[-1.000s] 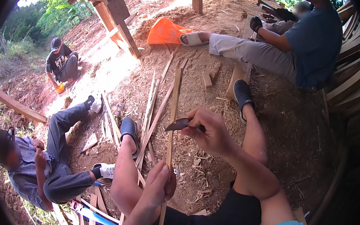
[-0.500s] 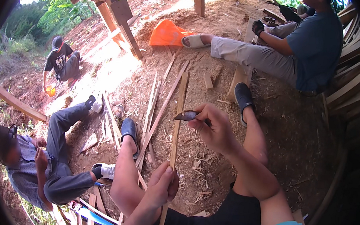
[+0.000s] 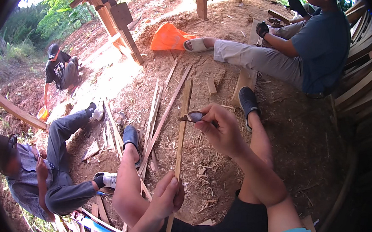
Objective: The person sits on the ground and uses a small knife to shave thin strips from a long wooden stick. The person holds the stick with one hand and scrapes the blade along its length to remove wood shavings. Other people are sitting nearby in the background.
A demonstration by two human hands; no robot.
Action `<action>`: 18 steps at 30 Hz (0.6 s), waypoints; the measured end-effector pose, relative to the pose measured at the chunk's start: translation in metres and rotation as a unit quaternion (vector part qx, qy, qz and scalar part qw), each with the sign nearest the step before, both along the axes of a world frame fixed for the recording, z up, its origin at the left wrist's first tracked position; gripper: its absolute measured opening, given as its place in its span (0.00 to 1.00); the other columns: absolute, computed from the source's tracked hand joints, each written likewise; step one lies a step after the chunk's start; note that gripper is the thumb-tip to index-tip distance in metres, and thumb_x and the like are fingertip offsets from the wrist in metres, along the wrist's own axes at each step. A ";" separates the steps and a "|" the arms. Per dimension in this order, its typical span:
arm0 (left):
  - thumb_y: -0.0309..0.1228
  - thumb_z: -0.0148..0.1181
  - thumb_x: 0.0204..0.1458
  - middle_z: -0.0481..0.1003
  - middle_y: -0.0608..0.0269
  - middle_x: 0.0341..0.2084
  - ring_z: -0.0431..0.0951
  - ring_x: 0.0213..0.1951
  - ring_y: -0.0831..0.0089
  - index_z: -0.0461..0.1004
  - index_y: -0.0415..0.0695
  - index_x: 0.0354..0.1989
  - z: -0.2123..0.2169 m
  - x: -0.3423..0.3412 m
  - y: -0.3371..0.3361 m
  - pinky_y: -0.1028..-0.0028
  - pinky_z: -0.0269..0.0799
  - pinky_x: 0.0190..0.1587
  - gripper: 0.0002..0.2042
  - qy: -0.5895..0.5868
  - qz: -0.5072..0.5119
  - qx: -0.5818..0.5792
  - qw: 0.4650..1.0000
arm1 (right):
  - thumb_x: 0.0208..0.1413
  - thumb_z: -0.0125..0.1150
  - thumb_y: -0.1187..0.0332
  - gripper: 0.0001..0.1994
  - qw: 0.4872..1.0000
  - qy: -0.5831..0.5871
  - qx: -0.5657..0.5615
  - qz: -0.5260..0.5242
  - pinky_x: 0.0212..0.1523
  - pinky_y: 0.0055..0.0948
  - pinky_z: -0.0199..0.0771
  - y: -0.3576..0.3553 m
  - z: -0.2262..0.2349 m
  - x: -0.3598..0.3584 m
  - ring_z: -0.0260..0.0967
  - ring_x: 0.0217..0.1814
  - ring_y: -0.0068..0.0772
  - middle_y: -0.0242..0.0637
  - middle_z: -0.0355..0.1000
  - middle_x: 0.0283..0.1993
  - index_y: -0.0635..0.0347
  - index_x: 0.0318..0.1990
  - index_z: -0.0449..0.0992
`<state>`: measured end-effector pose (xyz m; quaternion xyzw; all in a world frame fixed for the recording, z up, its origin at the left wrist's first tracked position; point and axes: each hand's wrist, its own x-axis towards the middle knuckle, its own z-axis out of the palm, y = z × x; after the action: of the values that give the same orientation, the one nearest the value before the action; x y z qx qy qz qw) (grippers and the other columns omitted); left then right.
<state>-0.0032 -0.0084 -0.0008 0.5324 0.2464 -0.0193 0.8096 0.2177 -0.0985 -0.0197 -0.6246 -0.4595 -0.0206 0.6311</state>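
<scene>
While left hand [image 3: 166,197] grips strip [image 3: 182,129] (upright), right hand [image 3: 221,129] presses knife [image 3: 195,116]

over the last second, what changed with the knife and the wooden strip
The right hand drew the knife a little nearer along the wooden strip, blade at its edge. The left hand kept its grip on the lower strip, and both legs stayed stretched out.

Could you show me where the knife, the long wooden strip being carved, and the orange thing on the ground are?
knife [image 3: 195,116]: head view, on its dark blade.
wooden strip [image 3: 181,137]: head view, mid-length, between the hands.
orange sheet [image 3: 168,37]: head view, its middle.
</scene>
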 end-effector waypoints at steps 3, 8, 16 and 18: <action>0.37 0.38 0.62 0.58 0.67 0.10 0.53 0.06 0.80 0.58 0.46 0.32 -0.003 -0.001 0.001 0.79 0.49 0.07 0.10 -0.005 -0.004 0.000 1.000 | 0.50 0.65 0.67 0.13 0.999 -0.008 0.031 -0.010 0.21 0.26 0.59 0.002 0.003 0.001 0.61 0.21 0.25 0.35 0.65 0.25 0.62 0.26 0.65; 0.37 0.38 0.62 0.58 0.67 0.10 0.54 0.07 0.80 0.58 0.46 0.32 -0.002 -0.002 -0.001 0.80 0.49 0.07 0.10 -0.014 -0.013 0.001 1.000 | 0.53 0.63 0.65 0.13 0.999 0.030 0.006 0.012 0.25 0.21 0.60 -0.003 0.003 0.003 0.62 0.25 0.18 0.36 0.69 0.32 0.61 0.28 0.65; 0.39 0.37 0.63 0.59 0.69 0.09 0.57 0.08 0.82 0.58 0.45 0.28 0.002 -0.001 -0.004 0.81 0.52 0.10 0.13 -0.007 -0.008 -0.005 1.000 | 0.53 0.63 0.65 0.13 1.000 0.021 0.010 0.017 0.23 0.19 0.58 -0.004 0.003 0.006 0.59 0.24 0.16 0.35 0.68 0.32 0.61 0.28 0.65; 0.39 0.38 0.63 0.59 0.69 0.09 0.57 0.08 0.82 0.58 0.45 0.28 0.001 -0.002 -0.004 0.81 0.52 0.10 0.13 -0.010 -0.008 -0.004 1.000 | 0.53 0.64 0.66 0.13 1.000 0.025 0.014 0.012 0.23 0.21 0.58 -0.003 0.004 0.006 0.60 0.24 0.18 0.34 0.67 0.30 0.62 0.27 0.65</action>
<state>-0.0048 -0.0123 0.0007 0.5317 0.2342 -0.0214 0.8136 0.2241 -0.1018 -0.0156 -0.6106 -0.4507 -0.0044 0.6512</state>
